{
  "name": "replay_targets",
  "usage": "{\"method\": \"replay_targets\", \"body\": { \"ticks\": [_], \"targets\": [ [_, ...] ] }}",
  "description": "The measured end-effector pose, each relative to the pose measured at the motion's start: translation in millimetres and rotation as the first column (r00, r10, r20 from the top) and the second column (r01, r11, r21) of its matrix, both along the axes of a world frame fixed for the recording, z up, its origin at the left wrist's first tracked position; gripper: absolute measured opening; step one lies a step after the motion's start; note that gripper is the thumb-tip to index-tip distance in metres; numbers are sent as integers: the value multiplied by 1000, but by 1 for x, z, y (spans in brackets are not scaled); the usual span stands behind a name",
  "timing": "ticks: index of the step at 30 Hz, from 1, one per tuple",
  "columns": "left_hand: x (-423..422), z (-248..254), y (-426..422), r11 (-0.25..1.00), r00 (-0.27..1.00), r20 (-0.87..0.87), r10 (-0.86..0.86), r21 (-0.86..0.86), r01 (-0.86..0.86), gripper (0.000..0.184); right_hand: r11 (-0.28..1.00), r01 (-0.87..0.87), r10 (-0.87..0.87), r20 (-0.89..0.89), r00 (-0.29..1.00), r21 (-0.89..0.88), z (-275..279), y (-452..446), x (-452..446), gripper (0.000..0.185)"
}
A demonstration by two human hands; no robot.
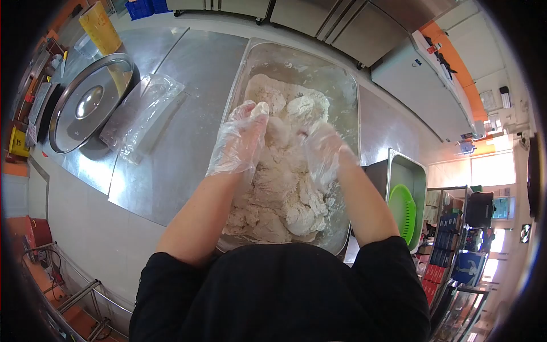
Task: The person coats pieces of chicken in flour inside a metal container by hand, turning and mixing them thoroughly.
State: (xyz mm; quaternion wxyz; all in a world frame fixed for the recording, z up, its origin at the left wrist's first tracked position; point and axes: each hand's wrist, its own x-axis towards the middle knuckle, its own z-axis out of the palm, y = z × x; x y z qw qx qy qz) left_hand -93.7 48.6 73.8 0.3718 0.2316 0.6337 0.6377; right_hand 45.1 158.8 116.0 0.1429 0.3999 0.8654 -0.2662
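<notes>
A deep metal pan (352, 94) stands before me with several lumpy pieces thickly coated in white flour (273, 182); what lies under the coating I cannot make out. Both my hands wear clear, loose plastic gloves. Over the left side of the pan is my left hand (242, 137), its floury thumb and fingers drawn together; anything between them is hidden. My right hand (323, 145) is over the right side, close to a coated mound (307, 108). Motion smears its fingers, so their grip is unclear.
On the steel table (199, 74), left of the pan, lie a clear plastic bag (145, 117) and a round metal lid (91, 102). A yellow container (100, 27) stands farther back. At right, a green basket (402, 214) sits inside another metal pan (419, 171).
</notes>
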Motion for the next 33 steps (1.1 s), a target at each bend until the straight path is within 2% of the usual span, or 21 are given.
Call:
{"method": "replay_targets", "body": {
  "ticks": [1, 2, 4, 6, 7, 8, 11, 12, 17, 19, 20, 21, 23, 24, 25, 26, 28, 29, 30, 32, 33],
  "targets": [
    [1, 8, -3, 1000, 999, 50, 10, 26, -12, 45, 973, -210, 184, 232, 955, 96, -1, 11, 2, 25],
    [2, 11, -4, 998, 995, 100, 18, 52, -23, 44, 886, -441, 342, 442, 829, 141, -3, 21, 4, 26],
    [4, 5, -2, 993, 990, 139, 2, 113, -18, 43, 853, -508, 367, 553, 748, 122, -19, 36, 8, 26],
    [0, 1, 1, 993, 993, 117, -26, 122, 12, 42, 975, -214, 178, 353, 918, 65, -58, 41, -1, 24],
    [-2, -1, 0, 995, 996, 82, -47, 94, 39, 42, 979, -201, 186, 255, 949, 33, -68, 29, -7, 24],
    [-3, -1, -1, 996, 996, 50, -69, 64, 65, 42, 964, -266, 260, 172, 950, 12, -73, 17, -12, 24],
    [-1, 5, -1, 986, 959, 267, -91, 159, 50, 40, 883, -467, 468, 16, 884, -40, -70, -7, -11, 23],
    [1, 6, -1, 987, 961, 262, -88, 153, 49, 39, 849, -525, 526, -11, 851, -57, -69, -6, -8, 23],
    [1, 5, 0, 986, 972, 217, -88, 160, 53, 39, 731, -655, 669, 13, 743, -193, -85, -7, -6, 22],
    [0, 8, -3, 990, 972, 219, -83, 126, 56, 39, 740, -555, 614, 44, 788, -381, -94, 8, -16, 22],
    [0, 9, -3, 992, 972, 221, -84, 108, 61, 39, 825, -387, 394, -73, 916, -411, -65, 5, -18, 24],
    [0, 8, -3, 992, 979, 188, -72, 115, 51, 38, 856, -235, 152, -211, 966, -461, -35, 2, -20, 26],
    [1, 7, -1, 991, 991, 122, -53, 132, 37, 37, 918, -250, 162, -285, 945, -308, -28, 18, -19, 32],
    [1, 6, 0, 992, 992, 112, -51, 118, 37, 37, 894, -440, 418, -199, 886, -83, -53, 42, -19, 36],
    [0, 6, 0, 994, 994, 100, -49, 104, 38, 36, 777, -617, 626, -56, 778, 121, -67, 55, -20, 40],
    [0, 6, 0, 995, 995, 87, -47, 91, 39, 36, 709, -691, 671, 168, 722, 140, -47, 41, -30, 33],
    [3, 10, -1, 995, 970, 238, -53, 100, 29, 37, 559, -821, 633, 581, 511, 112, -15, 5, -50, 25],
    [4, 14, 1, 994, 951, 304, -60, 109, 27, 38, 599, -701, 631, 311, 711, 387, -45, -1, -42, 27],
    [4, 16, 3, 993, 955, 293, -54, 114, 21, 37, 639, -486, 614, -13, 790, 596, -101, -3, -34, 29],
    [6, 16, 2, 994, 959, 280, -37, 112, 6, 37, 749, -299, 545, -292, 786, 592, -98, -9, -37, 32],
    [5, 15, 2, 992, 964, 262, -52, 123, 20, 36, 806, -366, 510, -232, 828, 464, -95, -6, -40, 31]
  ]
}}
